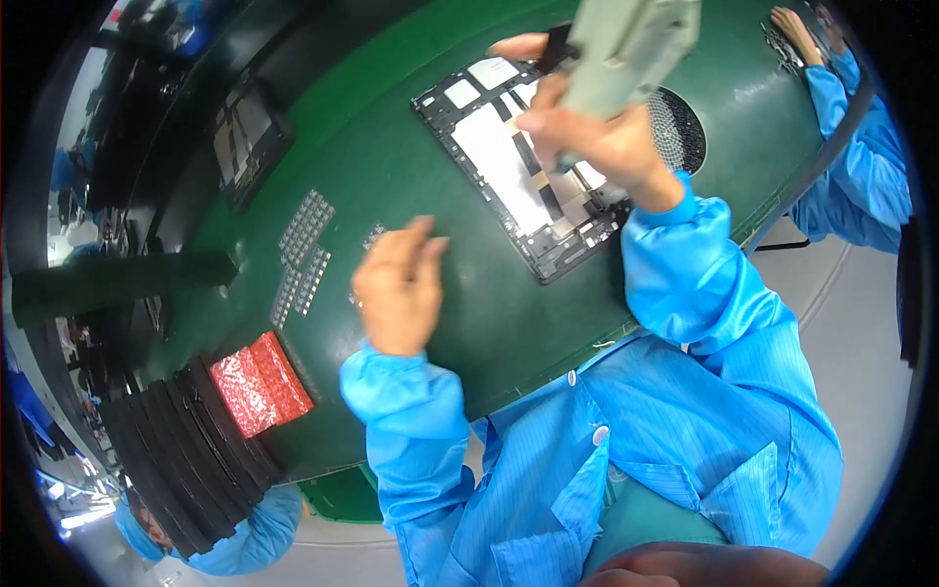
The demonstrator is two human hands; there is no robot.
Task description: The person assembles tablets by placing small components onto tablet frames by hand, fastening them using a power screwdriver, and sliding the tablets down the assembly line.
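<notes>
My right hand [614,142] is closed around the lower end of a pale grey-green blocky tool [636,54], which rises past the top edge. Under that hand lies a flat tablet-like device [494,161], its inside laid bare, with a black frame, silvery plates and dark strips. My left hand [396,289], slightly blurred, has its fingers curled together to the left of the device. Whatever its fingertips pinch is too small to tell. Part of a strip of small parts [375,235] shows beside it. Another finger [518,46] appears beyond the device; whose it is, I cannot tell.
Right of the device stands a round dark tray [690,132] of tiny pieces. Strips of small parts [305,230] lie on the green table [469,333], near red bubble wrap [261,382] and black slabs [181,460]. Another device [245,142] lies far left; a co-worker's hand [797,37] is far right.
</notes>
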